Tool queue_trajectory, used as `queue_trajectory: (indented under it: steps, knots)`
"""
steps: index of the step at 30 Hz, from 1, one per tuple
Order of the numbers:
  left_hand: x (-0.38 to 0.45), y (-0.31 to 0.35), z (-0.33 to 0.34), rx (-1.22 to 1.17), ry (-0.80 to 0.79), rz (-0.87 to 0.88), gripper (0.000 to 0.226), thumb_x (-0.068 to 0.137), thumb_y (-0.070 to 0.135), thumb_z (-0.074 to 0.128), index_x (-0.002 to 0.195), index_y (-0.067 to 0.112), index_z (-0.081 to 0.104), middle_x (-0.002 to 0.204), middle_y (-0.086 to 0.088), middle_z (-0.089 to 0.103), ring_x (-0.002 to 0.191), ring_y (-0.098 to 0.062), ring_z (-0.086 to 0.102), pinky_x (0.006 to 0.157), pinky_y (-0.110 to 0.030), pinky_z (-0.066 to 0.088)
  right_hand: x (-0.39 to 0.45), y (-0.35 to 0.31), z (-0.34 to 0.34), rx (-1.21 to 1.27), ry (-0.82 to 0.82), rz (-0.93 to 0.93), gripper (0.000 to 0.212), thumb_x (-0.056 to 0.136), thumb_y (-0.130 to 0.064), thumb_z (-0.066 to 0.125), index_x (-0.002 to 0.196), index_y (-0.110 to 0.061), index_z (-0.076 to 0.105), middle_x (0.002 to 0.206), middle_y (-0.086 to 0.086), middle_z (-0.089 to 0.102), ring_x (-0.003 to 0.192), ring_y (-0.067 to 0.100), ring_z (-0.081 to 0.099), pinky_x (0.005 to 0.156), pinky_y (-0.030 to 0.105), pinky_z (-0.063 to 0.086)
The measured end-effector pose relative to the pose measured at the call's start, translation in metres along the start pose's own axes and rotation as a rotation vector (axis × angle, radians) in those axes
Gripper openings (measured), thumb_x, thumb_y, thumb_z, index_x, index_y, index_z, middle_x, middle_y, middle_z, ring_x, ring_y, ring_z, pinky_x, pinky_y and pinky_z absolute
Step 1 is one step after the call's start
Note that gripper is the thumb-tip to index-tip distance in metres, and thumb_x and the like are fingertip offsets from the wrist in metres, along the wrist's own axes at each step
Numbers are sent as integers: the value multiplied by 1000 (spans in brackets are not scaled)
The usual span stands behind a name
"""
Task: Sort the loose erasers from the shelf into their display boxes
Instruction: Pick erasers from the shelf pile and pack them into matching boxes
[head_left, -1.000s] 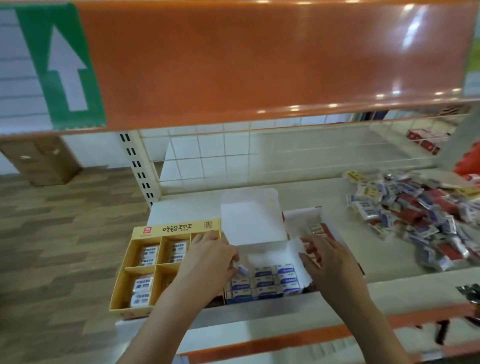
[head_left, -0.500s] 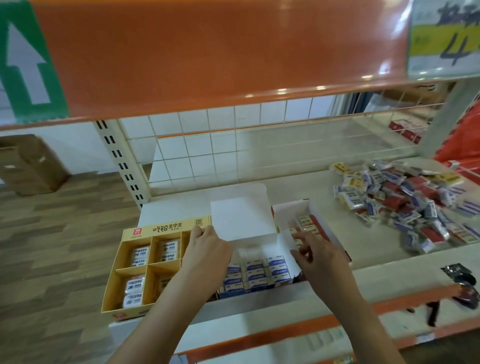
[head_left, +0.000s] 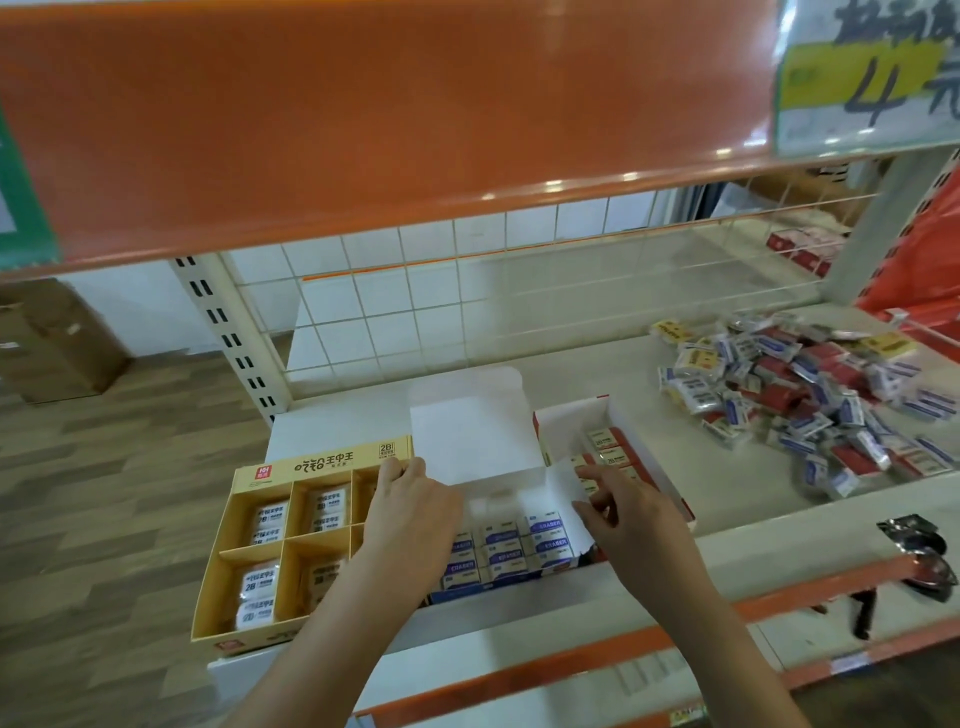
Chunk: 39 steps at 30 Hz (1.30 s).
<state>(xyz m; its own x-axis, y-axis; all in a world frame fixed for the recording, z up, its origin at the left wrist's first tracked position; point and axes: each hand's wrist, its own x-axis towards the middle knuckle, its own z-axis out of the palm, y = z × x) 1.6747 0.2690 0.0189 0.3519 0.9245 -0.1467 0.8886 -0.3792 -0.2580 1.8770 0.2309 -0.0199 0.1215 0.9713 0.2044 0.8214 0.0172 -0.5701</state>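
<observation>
Three display boxes stand side by side at the shelf's front left. The yellow divided box (head_left: 317, 467) holds wrapped white erasers. In the middle, a white box (head_left: 467, 426) with its lid up holds rows of blue-and-white erasers (head_left: 511, 551). Behind it to the right is a red-and-white box (head_left: 576, 421) with cream erasers. My left hand (head_left: 410, 509) grips the white box's left side flap. My right hand (head_left: 628, 514) pinches its right side flap. A heap of loose wrapped erasers (head_left: 800, 389) lies on the shelf to the right.
An orange upper shelf (head_left: 384, 119) hangs low over the work area, with a price sign (head_left: 862, 78) at its right. A wire grid (head_left: 519, 280) backs the shelf. Dark foil wrappers (head_left: 919, 556) lie at the front right edge. Cardboard cartons (head_left: 47, 338) sit on the floor, left.
My view has swung to the right and moved closer. Both hands stay at the white box's side flaps, the right hand spreading its flap a little outward.
</observation>
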Motion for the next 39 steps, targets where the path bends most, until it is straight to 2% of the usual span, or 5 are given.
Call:
queue_trajectory:
  steps: [7, 18, 26, 35, 39]
  knots:
    - [6, -2, -19, -101, 60, 26, 28, 97, 43, 41, 98, 27, 65, 101, 8, 64, 102, -12, 51, 99, -31, 30, 21, 5, -23, -102, -27, -24, 26, 96, -37, 45, 113, -23, 59, 86, -12, 54, 72, 3, 48, 56, 9, 33]
    - [70, 51, -62, -365, 288, 161, 29, 96, 42, 42, 91, 25, 65, 79, 10, 61, 74, -10, 56, 78, -24, 46, 71, 29, -75, -313, -153, -112, 33, 97, -35, 43, 124, -21, 53, 122, -3, 55, 115, 14, 48, 93, 29, 40]
    - [117, 130, -97, -489, 411, 276, 28, 95, 38, 46, 103, 22, 67, 100, 4, 67, 92, -16, 59, 77, -29, 45, 80, 96, -128, -415, -146, -23, 34, 94, -29, 49, 125, -18, 55, 127, 5, 53, 121, 24, 45, 100, 37, 38]
    - [160, 216, -125, -495, 395, 413, 30, 93, 38, 48, 101, 19, 69, 98, -3, 68, 92, -22, 60, 74, -30, 46, 65, 170, -184, -469, -58, 130, 34, 94, -25, 48, 125, -17, 55, 124, 6, 55, 115, 25, 52, 90, 33, 44]
    - [174, 249, -129, -488, 383, 470, 26, 93, 35, 49, 104, 18, 66, 97, -3, 67, 89, -20, 59, 74, -30, 48, 62, 202, -205, -476, -84, 227, 38, 93, -27, 50, 130, -19, 51, 128, 7, 53, 120, 26, 48, 98, 34, 39]
